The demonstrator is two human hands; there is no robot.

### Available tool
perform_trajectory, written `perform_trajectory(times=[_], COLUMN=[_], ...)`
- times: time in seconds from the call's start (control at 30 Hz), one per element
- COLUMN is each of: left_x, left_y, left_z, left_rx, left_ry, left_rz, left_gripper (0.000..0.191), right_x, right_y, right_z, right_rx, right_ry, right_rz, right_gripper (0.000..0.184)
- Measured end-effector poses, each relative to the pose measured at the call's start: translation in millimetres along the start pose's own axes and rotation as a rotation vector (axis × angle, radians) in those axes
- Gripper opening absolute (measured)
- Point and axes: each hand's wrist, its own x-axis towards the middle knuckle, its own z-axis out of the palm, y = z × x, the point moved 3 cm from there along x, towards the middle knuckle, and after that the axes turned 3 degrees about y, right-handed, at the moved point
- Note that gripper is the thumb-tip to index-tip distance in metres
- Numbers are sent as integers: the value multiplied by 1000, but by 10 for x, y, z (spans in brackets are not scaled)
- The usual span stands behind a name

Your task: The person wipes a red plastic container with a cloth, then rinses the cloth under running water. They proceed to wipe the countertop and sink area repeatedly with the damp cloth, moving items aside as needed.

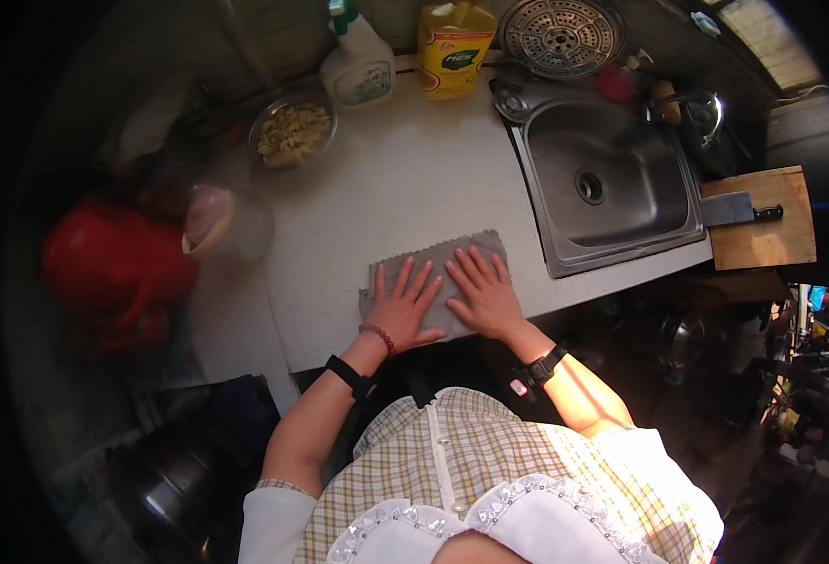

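A grey cloth (425, 257) with a scalloped edge lies spread flat at the front edge of the white countertop (400, 176). My left hand (404, 307) rests palm down on its left half, fingers spread. On the right half, my right hand (485, 292) also presses flat with the fingers apart. Neither hand grips the cloth. A beaded bracelet and a black band circle my left wrist; another black band is on the right one.
A steel sink (555, 257) is set in at right, beside a cleaver (728, 209) on a wooden board (767, 247). Along the back stand a spray bottle (358, 67), a yellow detergent bottle (453, 53) and a steamer rack (562, 35). A food bowl (295, 134) and a red bag (115, 254) are left.
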Motion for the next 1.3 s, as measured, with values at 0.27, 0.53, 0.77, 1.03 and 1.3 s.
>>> perform_trajectory(times=[0.27, 0.53, 0.77, 1.03, 1.3], left_x=[1557, 493, 742, 1459, -827], left_y=[-231, 581, -13, -1098, -831], left_z=[-266, 54, -96, -450, -76], left_rx=[117, -41, -29, 95, -94], left_ry=[-11, -63, 43, 133, 273], left_rz=[-97, 212, -8, -357, -612], left_gripper=[93, 85, 73, 77, 81], right_x=[947, -446, 394, 2320, 1241], right_y=[1016, 506, 658, 777, -954], right_z=[-4, -192, -148, 273, 438], right_rx=[-123, -26, -22, -103, 0], right_ry=[155, -107, 2, -49, -154], right_rz=[126, 161, -15, -33, -526], right_gripper=[62, 68, 65, 63, 64])
